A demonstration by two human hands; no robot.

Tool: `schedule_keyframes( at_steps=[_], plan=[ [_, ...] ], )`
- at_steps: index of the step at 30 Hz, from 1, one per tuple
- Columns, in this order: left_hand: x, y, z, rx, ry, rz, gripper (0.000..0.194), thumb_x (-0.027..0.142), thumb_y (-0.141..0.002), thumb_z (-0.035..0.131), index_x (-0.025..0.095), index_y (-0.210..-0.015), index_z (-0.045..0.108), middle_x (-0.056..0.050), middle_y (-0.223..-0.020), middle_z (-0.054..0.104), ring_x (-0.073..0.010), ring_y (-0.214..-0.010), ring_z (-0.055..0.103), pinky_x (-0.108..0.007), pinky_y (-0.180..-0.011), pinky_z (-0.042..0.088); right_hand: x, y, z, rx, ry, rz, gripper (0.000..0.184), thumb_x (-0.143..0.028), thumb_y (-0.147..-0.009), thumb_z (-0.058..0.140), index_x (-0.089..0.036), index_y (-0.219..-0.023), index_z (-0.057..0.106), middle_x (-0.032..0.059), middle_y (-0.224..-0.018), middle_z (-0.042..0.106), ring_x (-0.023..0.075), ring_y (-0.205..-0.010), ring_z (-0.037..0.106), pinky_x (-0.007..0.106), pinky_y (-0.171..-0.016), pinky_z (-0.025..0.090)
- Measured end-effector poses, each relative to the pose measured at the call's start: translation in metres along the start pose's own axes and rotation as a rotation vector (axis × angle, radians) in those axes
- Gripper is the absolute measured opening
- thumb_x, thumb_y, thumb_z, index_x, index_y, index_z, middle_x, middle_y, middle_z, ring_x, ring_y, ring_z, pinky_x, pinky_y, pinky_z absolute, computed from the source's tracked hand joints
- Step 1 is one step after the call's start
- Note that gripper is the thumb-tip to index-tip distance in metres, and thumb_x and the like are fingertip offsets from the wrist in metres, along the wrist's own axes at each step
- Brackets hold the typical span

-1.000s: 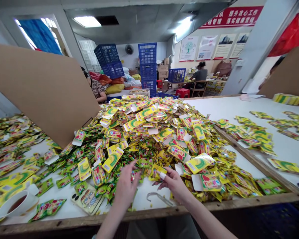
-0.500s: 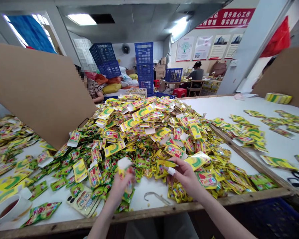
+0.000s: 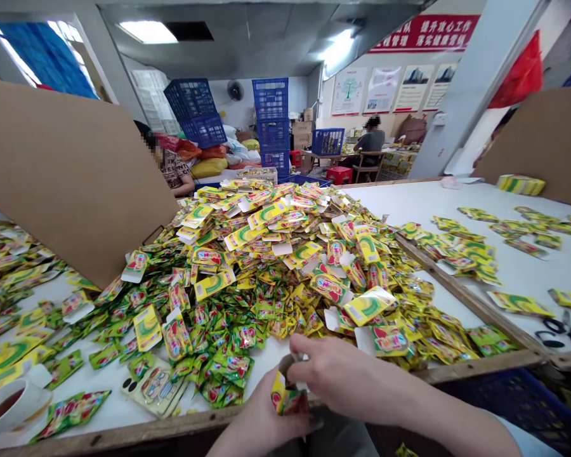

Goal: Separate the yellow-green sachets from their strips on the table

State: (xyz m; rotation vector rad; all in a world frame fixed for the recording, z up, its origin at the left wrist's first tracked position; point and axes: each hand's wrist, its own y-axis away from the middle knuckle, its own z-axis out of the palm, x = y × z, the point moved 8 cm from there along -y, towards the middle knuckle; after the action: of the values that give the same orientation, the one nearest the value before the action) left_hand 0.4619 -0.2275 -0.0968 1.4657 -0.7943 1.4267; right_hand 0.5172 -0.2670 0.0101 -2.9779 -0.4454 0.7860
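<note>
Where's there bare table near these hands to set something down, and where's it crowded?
Bare white table lies past the wooden rail, between the sachet heap and the scattered sachets. A narrow strip sits beside the right hand. The heap is crowded.

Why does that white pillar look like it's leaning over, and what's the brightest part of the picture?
In the head view, the white pillar probably leans because the wide picture bends things near its edges; in the same view, the ceiling lamp glares brightest, and the window washes out white around its blue.
</note>
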Motion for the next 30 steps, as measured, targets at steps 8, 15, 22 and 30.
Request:
schedule_keyframes(
  at_steps=[8, 15, 22, 30],
  plan=[
    [-0.029, -0.002, 0.020, -0.136, 0.122, 0.052, 0.055, 0.014, -0.055, 0.072, 0.019, -0.104, 0.046, 0.000, -0.086, 0.057, -0.0157, -0.079, 0.056, -0.026, -0.070, 0.043, 0.028, 0.029, 0.015, 0.149, -0.354, 0.166, 0.034, 0.002, -0.070, 0.041, -0.020, -0.084, 0.063, 0.0007, -0.077, 0.059, 0.0133, -0.072, 0.055, 0.021, -0.066, 0.042],
    [-0.021, -0.012, 0.043, -0.246, 0.104, -0.030, 0.103, 0.023, -0.058, 0.075, 0.025, -0.138, 0.011, -0.011, -0.118, 0.055, -0.0225, -0.097, 0.059, -0.037, -0.083, 0.046, 0.041, 0.063, 0.016, 0.161, -0.345, 0.215, 0.033, -0.006, -0.079, 0.038, -0.024, -0.089, 0.063, 0.0062, -0.084, 0.062, 0.0174, -0.079, 0.058, 0.027, -0.070, 0.046],
    [0.010, -0.012, -0.064, 0.290, -0.869, 0.331, 0.038, 0.028, -0.084, 0.048, 0.027, -0.122, 0.049, -0.008, -0.128, 0.053, -0.0234, -0.122, 0.044, -0.046, -0.104, 0.032, 0.164, 0.206, -0.090, 1.015, 0.184, 0.788, 0.027, -0.040, -0.075, 0.044, -0.019, -0.083, 0.059, 0.0101, -0.086, 0.059, 0.0211, -0.073, 0.056, 0.034, -0.066, 0.044],
    [-0.007, 0.016, -0.045, 0.393, -1.092, 0.620, 0.032, 0.027, -0.082, 0.050, 0.022, -0.114, 0.051, -0.009, -0.109, 0.063, -0.0239, -0.102, 0.059, -0.038, -0.085, 0.051, 0.176, 0.357, 0.170, 1.033, -0.135, 1.582, 0.017, -0.031, -0.082, 0.044, -0.017, -0.083, 0.054, 0.0031, -0.065, 0.059, 0.0201, -0.059, 0.058, 0.032, -0.058, 0.047]
  ],
)
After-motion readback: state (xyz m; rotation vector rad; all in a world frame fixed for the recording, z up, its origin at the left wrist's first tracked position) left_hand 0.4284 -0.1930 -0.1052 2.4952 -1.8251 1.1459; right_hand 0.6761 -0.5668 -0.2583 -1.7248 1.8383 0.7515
